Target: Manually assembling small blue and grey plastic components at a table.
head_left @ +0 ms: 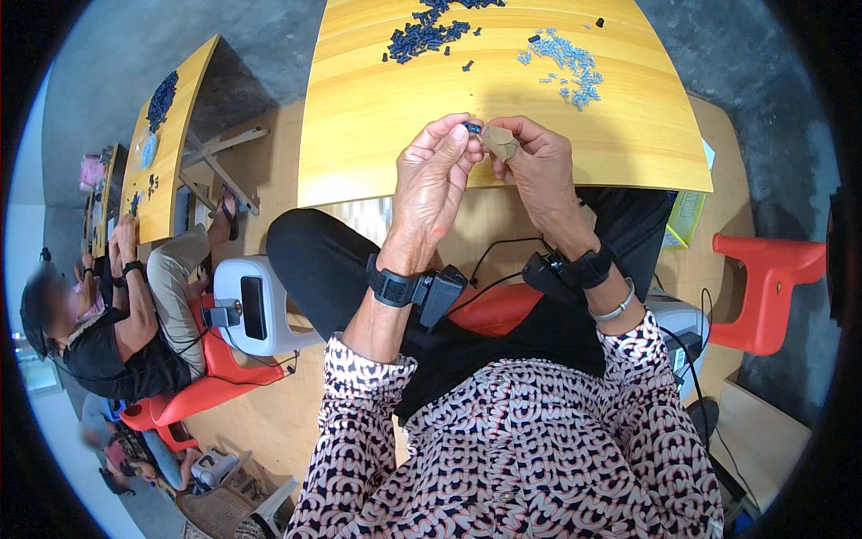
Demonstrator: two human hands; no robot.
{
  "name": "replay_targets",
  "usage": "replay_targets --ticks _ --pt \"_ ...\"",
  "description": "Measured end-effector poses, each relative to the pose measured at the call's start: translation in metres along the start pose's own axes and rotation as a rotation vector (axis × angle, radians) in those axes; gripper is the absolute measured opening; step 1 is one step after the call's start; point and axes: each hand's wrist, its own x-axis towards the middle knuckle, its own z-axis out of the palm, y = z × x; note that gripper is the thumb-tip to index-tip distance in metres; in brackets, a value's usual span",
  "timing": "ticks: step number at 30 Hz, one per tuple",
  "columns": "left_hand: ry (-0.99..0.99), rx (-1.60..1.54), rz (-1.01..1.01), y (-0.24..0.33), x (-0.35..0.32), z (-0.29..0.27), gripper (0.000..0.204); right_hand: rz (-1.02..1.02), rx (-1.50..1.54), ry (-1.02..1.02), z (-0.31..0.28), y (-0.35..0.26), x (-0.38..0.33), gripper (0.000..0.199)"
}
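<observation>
My left hand (pixel 435 166) pinches a small black plastic part (pixel 471 128) between thumb and fingertips, just above the near part of the yellow wooden table (pixel 377 135). Close beside it, the fingers of my right hand (pixel 541 162) are drawn together towards that part. A tan piece of material (pixel 501 142) lies at the right thumb and fingertips; whether it is worn or held I cannot tell. Farther back on the table is a pile of black parts (pixel 422 39). To its right lies a scattered heap of small silvery pieces (pixel 575 65), too small to name.
Red stools (pixel 763 292) stand at right and left. At left, a person (pixel 117 332) sits by another yellow table (pixel 184 135) with similar piles. A grey-white case (pixel 251 305) is beside my left leg, and a yellow-green crate (pixel 685 218) is under the table's right side. Black cables (pixel 494 247) hang between my wrists.
</observation>
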Motion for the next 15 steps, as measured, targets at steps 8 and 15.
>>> replay_targets --ticks 8,15 --pt "0.015 0.037 0.02 -0.0007 0.0 0.0027 0.017 -0.004 -0.063 0.005 -0.002 0.0008 0.0018 0.015" --pt "0.033 0.099 0.065 0.0013 -0.0028 0.0048 0.017 0.024 -0.028 0.012 0.0004 -0.0039 0.0016 0.015"
